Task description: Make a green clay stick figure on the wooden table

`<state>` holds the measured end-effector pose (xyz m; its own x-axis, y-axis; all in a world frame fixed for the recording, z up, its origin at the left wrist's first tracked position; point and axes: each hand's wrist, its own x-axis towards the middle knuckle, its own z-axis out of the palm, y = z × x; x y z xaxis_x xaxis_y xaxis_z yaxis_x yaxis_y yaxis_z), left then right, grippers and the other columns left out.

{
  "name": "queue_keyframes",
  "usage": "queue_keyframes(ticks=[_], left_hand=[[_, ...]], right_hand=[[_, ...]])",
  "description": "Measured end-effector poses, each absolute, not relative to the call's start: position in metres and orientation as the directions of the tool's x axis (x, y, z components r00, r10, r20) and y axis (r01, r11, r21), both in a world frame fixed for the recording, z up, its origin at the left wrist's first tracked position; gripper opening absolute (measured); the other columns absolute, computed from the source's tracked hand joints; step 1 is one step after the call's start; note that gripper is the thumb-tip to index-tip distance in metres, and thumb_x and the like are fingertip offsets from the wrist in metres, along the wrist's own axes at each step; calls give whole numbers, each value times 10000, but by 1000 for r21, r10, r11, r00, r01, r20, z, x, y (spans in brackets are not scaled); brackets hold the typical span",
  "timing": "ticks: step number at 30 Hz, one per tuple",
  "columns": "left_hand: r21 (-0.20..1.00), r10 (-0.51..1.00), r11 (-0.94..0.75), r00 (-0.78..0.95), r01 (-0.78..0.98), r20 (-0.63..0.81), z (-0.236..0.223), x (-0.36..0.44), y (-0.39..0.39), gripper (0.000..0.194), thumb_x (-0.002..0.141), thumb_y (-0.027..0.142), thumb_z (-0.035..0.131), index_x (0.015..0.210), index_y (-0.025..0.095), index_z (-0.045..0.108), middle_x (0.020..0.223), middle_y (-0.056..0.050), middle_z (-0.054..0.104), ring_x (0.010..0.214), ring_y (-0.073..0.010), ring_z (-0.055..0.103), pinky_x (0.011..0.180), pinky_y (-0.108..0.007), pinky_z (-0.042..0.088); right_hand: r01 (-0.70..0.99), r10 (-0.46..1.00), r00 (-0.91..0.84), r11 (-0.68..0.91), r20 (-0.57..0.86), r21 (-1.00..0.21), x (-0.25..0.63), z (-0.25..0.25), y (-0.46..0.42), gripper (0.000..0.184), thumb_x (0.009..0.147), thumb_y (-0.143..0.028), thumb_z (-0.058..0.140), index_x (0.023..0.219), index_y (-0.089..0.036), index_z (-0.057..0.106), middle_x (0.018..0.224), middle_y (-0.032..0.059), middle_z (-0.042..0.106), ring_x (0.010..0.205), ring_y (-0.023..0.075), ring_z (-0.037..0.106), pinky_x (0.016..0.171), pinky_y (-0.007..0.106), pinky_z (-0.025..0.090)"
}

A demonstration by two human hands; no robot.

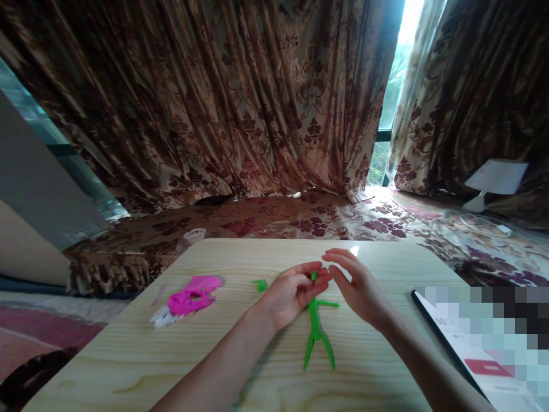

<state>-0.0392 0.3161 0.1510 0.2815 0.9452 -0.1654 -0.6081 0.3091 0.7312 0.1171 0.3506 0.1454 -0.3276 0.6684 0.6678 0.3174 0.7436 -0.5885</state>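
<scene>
A green clay stick figure lies on the light wooden table, legs toward me and one arm sticking out to the right. My left hand is curled over its upper part, fingers pinching the small green top piece. My right hand hovers just to the right, fingers stretched out and held together, tips close to the same top piece. A small loose green clay bit rests left of my left hand.
A lump of pink clay on clear wrapping lies at the table's left. A tablet or phone sits at the right edge. Behind the table are a patterned bedspread, heavy curtains and a white lamp.
</scene>
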Motion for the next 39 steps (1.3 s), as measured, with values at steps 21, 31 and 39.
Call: queue_keyframes(ticks=[21,31,39], left_hand=[[888,980,199,99,-416,-173,145,-43,307,224,731,321,611,876,151,618,736,-33,619,594,-93,560,596,-225,476],[990,999,30,29,-134,-27,143,-42,309,241,734,365,583,796,141,648,673,-23,601,578,-101,535,600,-236,437],[733,890,-356,-29,580,455,142,-72,321,143,751,229,537,786,201,673,821,-39,621,831,-172,541,783,-285,395]], right_hand=[[247,705,-289,709,648,-661,107,139,336,147,782,-143,530,885,-208,614,860,41,596,819,170,571,742,319,487],[245,737,-305,673,603,-698,107,133,335,193,770,-133,534,926,-206,620,848,28,623,753,146,589,676,287,497],[428,814,-345,579,466,-694,108,116,364,138,735,-202,587,848,-196,666,746,23,675,698,168,626,694,312,491]])
